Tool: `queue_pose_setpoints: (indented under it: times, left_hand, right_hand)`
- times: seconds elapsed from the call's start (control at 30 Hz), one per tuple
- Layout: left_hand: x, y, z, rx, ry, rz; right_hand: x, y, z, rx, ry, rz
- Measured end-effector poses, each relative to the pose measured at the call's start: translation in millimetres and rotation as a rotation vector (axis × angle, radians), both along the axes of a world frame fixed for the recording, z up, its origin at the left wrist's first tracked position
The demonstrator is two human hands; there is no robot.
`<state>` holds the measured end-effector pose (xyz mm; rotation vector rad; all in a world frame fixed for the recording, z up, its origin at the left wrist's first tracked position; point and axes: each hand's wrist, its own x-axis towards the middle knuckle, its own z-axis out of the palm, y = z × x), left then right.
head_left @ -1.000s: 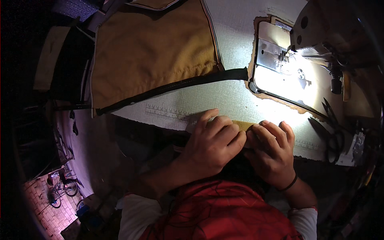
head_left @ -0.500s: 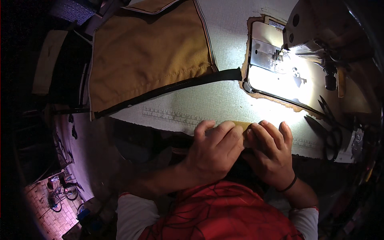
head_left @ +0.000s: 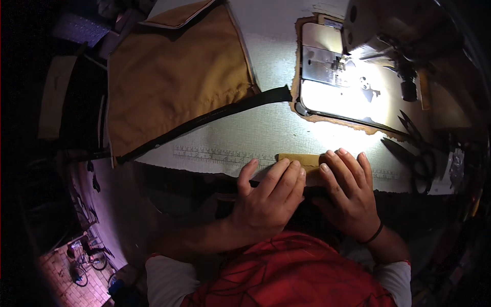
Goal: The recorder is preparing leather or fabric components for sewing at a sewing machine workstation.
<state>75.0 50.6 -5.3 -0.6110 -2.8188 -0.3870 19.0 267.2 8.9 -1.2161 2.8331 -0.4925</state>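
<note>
Fingertips down on a tan fabric strip (head_left: 303,159), the left hand (head_left: 266,199) covers its near side toward the left end, little finger spread away to the left; the right hand (head_left: 353,199) has its index fingertip at the strip's right end, the other fingers fanned out beside it; with the thumbs hidden or in shadow, I cannot tell whether either hand is pinching the strip or only pressing it. I see the strip lying close to the near edge of the table (head_left: 271,123), beside a printed ruler scale (head_left: 215,156); a dark wristband (head_left: 375,233) circles the right wrist.

Up and to the right, I have a sewing machine (head_left: 371,25), bright light glaring over its metal bed (head_left: 322,64); nearer, dark scissors (head_left: 423,171) lie open beside a clear packet (head_left: 456,169). Across to the left, I make out a large brown fabric piece (head_left: 179,71) with pale edging, a black band (head_left: 215,116) along its near side; at the lower left, a bicycle (head_left: 80,273) stands on paving.
</note>
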Motion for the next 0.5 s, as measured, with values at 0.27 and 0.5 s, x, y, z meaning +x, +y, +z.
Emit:
queue_pose_setpoints:
  times: [0.27,0.5]
  left_hand:
    - [-4,-6,-2,-0.164,0.019,-0.009]
    - [0,2,-15,-0.219,0.076,0.050]
  right_hand:
    - [-5,2,-9,-0.088,0.081,0.007]
    - [1,1,-36,-0.301,0.231,-0.098]
